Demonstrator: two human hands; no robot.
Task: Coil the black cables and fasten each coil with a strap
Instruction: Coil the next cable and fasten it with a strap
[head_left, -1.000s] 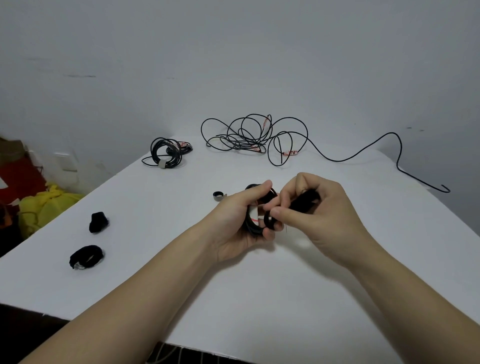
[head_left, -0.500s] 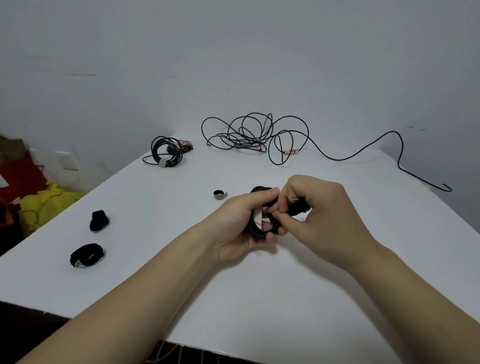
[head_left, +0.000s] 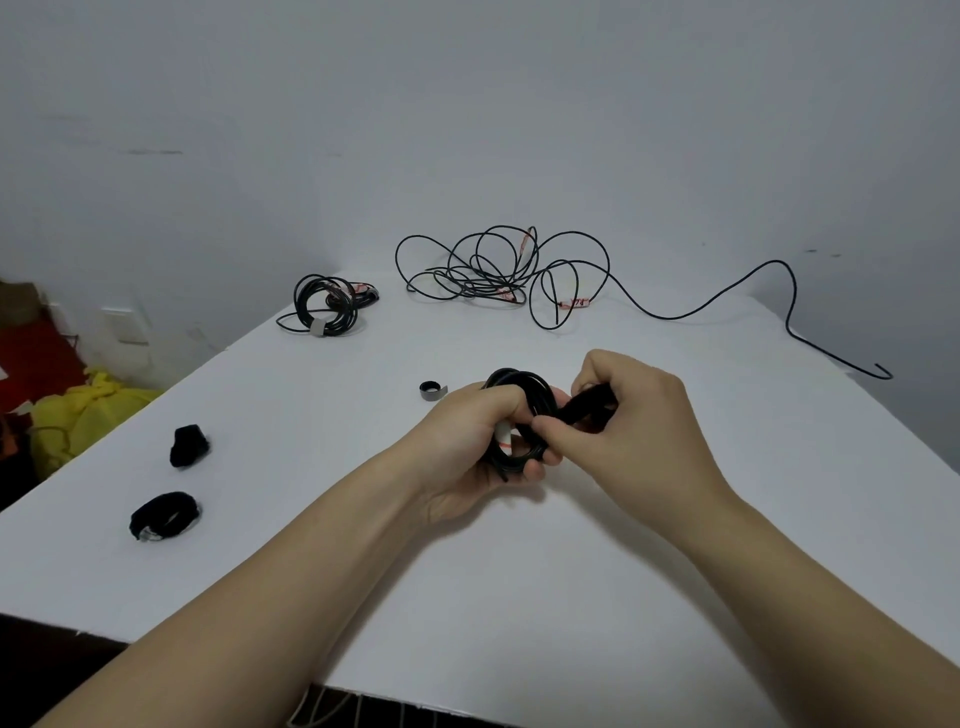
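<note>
Just above the table (head_left: 519, 597), the left hand (head_left: 467, 447) curls its grip round a small black coil (head_left: 524, 383). The right hand (head_left: 644, 415) pinches a black strap (head_left: 589, 408) against it. If either grip slackens, the loops could spring apart. Fingers hide the strap's end and how far it wraps. Beyond lies a tangled cable (head_left: 493, 270).

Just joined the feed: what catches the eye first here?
At table centre, both hands work one black cable coil: the left hand grips it while the right hand pinches a black strap against it. Near the wall, a loose cable sprawls tangled, with a strapped coil to its left.
</note>
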